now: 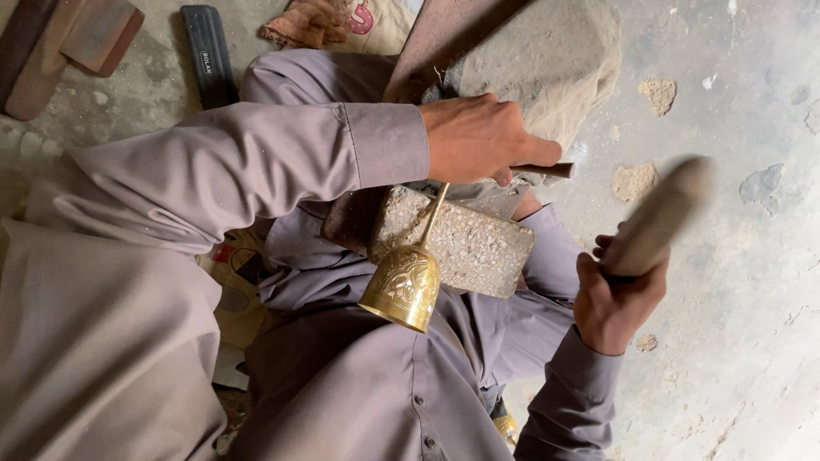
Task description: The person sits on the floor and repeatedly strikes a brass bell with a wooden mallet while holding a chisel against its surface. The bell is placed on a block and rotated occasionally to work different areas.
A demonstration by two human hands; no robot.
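Observation:
A brass goblet (403, 286) with an engraved bowl lies across a speckled stone block (474, 248) on my lap, its thin stem running up under my left hand (474, 137). That hand is closed over the stem's end and over a dark rod (551, 170) that sticks out to the right. My right hand (615, 303) is lower right, clenched around a wooden mallet (662, 213), which is raised and blurred. The goblet's foot is hidden by my left hand.
A large grey rock (547, 60) and a rusty metal plate (436, 38) sit behind the block. A black bar (207, 55), wooden pieces (77, 38) and a cloth (342, 21) lie at the top left. Dusty concrete floor (743, 282) spreads to the right.

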